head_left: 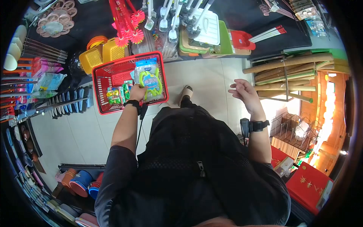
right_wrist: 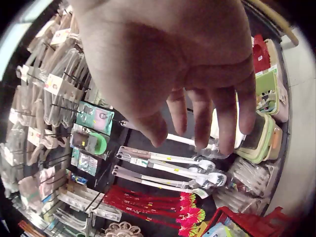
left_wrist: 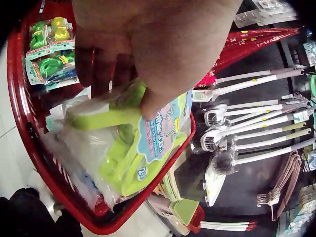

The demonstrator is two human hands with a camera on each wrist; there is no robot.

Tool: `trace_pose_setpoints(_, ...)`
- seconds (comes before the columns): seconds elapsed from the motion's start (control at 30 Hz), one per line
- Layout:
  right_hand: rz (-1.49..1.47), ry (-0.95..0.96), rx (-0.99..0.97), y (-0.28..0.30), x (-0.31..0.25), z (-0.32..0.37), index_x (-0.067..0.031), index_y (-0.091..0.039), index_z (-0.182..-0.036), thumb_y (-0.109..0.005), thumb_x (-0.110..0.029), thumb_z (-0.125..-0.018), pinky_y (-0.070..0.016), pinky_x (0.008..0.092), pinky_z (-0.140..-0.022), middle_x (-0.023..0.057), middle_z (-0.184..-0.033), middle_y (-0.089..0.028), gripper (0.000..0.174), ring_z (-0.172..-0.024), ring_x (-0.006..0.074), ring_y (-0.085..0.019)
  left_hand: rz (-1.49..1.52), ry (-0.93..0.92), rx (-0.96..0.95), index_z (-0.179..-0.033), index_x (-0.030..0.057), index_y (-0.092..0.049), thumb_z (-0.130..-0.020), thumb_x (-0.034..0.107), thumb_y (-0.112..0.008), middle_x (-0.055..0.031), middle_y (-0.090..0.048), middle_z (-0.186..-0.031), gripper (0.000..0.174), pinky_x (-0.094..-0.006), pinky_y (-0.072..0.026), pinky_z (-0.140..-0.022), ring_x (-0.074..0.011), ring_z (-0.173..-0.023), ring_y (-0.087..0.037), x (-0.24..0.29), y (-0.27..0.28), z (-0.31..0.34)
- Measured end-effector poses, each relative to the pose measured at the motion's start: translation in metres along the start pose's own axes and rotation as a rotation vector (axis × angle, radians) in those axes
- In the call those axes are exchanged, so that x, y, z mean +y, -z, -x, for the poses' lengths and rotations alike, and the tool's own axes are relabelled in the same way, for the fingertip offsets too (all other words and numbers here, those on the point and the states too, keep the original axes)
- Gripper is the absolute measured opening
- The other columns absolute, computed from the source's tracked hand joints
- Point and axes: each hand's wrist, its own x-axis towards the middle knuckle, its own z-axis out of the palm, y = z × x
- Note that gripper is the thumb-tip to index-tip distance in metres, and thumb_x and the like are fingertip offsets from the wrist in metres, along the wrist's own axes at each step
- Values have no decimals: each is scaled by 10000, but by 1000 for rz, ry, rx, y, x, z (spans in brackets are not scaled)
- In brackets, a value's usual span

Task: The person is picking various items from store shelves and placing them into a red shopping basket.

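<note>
My left hand reaches over the near rim of a red shopping basket. It holds the edge of a clear pack of bright green clothes hangers that stands in the basket's right half. In the left wrist view, the thumb lies against the pack beside its blue and pink label, and the other fingers are partly in shadow. Small packets of green and yellow cord lie in the basket's other half. Held up in the air to the right, my right hand has loosely bent, spread fingers and holds nothing.
Long-handled white brushes and red-handled brushes hang at the back. Yellow baskets and a red dustpan are below them. Wooden poles lie on a rack at right. Blue buckets stand lower left.
</note>
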Motion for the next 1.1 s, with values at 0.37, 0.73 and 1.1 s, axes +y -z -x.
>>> trace_pose_setpoints(0.37,57,29,16,11,1,-3,-51,-487,-1228,-534,-266,-945,-490,257,-827,91,-1086,-601,359,-976,185,-630,-4,50,-128,-938,-64,-655,-746,396,-671,-241,-653,-955,499,-411,-485,-826,-367,-924,-628,6,1,-38)
trace_pose_setpoints(0.73,38,-7,49,17,5,-7,-65,-496,-1215,-541,-181,-939,-488,254,-822,77,-1076,-612,302,-965,173,-631,-67,33,-37,-1032,-65,-608,-738,402,-682,-256,-632,-1016,556,-410,-482,-853,-364,-968,-614,-9,-18,-54)
trace_pose_setpoints(1.1,34,-3,46,19,2,-9,-52,-492,-1219,-535,-170,-940,-487,254,-827,80,-1080,-612,306,-965,172,-629,-60,81,100,-1105,-65,-574,-775,397,-642,-265,-632,-1020,572,-412,-485,-856,-372,-986,-612,1,-13,-41)
